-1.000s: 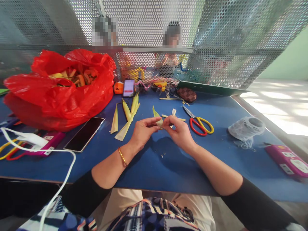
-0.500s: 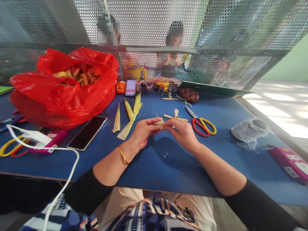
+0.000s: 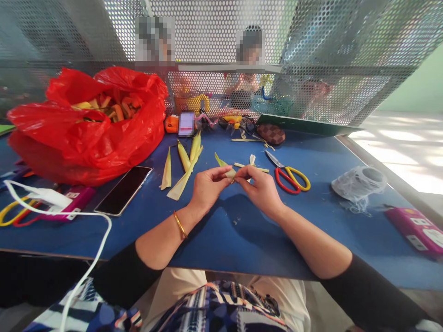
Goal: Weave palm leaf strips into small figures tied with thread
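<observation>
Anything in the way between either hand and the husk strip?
Nothing visible: the left hand and right hand both have their fingertips on the husk strip. The scissors lie apart, right of the right hand.

Husk strip [image 3: 230, 174] shifted, green tip [image 3: 220, 160] back in view; leaning farther left

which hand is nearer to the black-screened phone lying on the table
Left. The left hand is to the right of the phone; the right hand is farther right, beyond the left hand.
</observation>
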`<state>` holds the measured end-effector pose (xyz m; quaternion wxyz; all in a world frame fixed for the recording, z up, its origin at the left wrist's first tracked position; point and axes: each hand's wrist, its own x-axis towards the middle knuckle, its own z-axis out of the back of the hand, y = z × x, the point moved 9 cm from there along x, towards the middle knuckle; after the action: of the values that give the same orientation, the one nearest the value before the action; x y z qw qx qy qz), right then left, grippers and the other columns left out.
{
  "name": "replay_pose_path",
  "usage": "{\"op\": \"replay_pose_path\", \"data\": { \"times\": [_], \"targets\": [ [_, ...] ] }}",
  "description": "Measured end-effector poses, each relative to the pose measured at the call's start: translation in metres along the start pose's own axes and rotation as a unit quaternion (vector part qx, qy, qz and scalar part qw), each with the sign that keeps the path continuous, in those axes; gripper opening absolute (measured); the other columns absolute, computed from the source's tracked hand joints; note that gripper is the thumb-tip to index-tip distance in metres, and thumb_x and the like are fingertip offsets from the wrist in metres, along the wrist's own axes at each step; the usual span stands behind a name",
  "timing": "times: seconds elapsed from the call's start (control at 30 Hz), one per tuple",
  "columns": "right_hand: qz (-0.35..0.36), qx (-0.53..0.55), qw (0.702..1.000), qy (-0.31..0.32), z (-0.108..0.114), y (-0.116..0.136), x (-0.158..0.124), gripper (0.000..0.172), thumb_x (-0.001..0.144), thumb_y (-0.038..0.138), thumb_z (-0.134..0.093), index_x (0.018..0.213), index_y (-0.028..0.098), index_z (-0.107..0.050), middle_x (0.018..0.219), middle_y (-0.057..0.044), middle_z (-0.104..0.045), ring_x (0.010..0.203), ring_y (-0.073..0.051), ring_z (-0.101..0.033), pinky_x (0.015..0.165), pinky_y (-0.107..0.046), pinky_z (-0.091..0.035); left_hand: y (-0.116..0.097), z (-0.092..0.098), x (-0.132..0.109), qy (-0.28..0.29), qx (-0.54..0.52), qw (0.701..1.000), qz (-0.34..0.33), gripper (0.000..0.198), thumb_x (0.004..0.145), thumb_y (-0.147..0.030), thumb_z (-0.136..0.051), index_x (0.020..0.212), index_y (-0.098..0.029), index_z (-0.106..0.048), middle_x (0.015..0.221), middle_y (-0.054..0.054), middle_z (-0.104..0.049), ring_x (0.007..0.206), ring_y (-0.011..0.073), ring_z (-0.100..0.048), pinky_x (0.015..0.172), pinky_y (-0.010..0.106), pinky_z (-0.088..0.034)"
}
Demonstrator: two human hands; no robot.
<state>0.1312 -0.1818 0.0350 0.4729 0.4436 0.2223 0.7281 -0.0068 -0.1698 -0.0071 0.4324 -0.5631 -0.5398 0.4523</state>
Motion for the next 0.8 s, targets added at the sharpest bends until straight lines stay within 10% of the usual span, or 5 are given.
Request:
{"op": "replay_pose_path", "data": {
  "times": [0.43, 0.8],
  "targets": [
    [-0.035, 0.071, 0.997, -0.018, 0.003, -0.007, 0.001, 0.016, 0.078, 0.025, -0.064, 0.087, 0.023, -0.051, 0.069, 0.003, -0.065, 0.064, -0.014, -0.06, 0.065, -0.029, -0.046, 0.001, -0.005, 0.001, 0.018, -0.003, 0.999, -0.028, 0.036, 0.057, -0.009, -0.08, 0.093, -0.016, -0.077, 0.079, 0.002, -0.076, 0.076, 0.0146, -0.068, 0.082, 0.031, -0.054],
    [0.063, 0.039, 0.997, 0.031, 0.0, 0.009, 0.004, 0.013, 0.086, 0.028, -0.061, 0.077, 0.022, -0.068, 0.08, -0.002, -0.072, 0.076, -0.017, -0.064, 0.074, -0.031, -0.05, 0.017, 0.0, 0.0, 0.033, -0.091, 0.985, 0.143, 0.032, 0.057, -0.007, -0.081, 0.088, -0.012, -0.075, 0.068, 0.003, -0.072, 0.06, 0.011, -0.065, 0.073, 0.028, -0.054]
  ]
}}
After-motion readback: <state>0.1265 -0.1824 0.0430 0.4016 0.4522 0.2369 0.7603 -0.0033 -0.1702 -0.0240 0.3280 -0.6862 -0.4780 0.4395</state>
